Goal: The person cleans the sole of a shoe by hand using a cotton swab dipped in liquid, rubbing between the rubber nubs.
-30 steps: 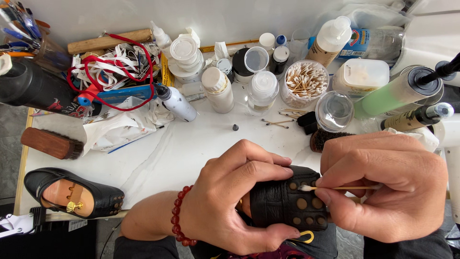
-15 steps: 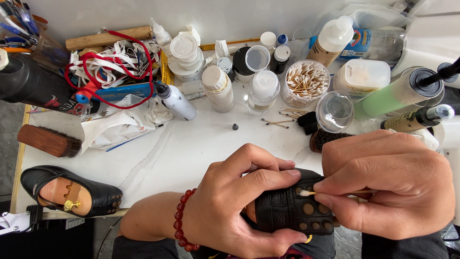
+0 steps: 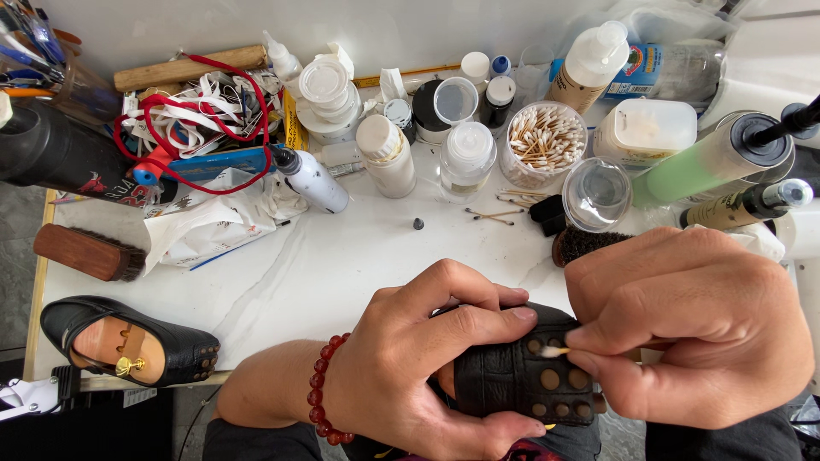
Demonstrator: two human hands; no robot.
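The left hand point(image 3: 410, 367) is wrapped tight around a black shoe point(image 3: 512, 376), sole up, held low over the person's lap just off the near edge of the bench point(image 3: 342, 265); a red bead bracelet point(image 3: 323, 388) sits on that wrist. The right hand point(image 3: 692, 333) is curled shut, pinching a cotton swab point(image 3: 555, 351) whose tip touches 1 of the round tan studs on the sole. The likely slip, as I judge it, is the swab skidding off the small stud and smearing the black leather around it, since the tip is fine and the shoe is held in the air rather than braced on the bench; a loosened left grip could also let the shoe roll. Left of the held shoe, a second black shoe point(image 3: 120, 346) with a wooden tree inside lies at the bench corner, and a wooden brush point(image 3: 85, 252) lies beyond it. Beyond the held shoe stand a clear glass jar point(image 3: 598, 192), a tub of swabs point(image 3: 545, 141), several white-capped bottles point(image 3: 389, 158) and a green tube point(image 3: 709, 158). Farther left of these lies a tangle of red and white laces point(image 3: 196, 111). The bench is white, marble-veined and crowded along its far edge, against a pale wall; a grey floor shows at the left.
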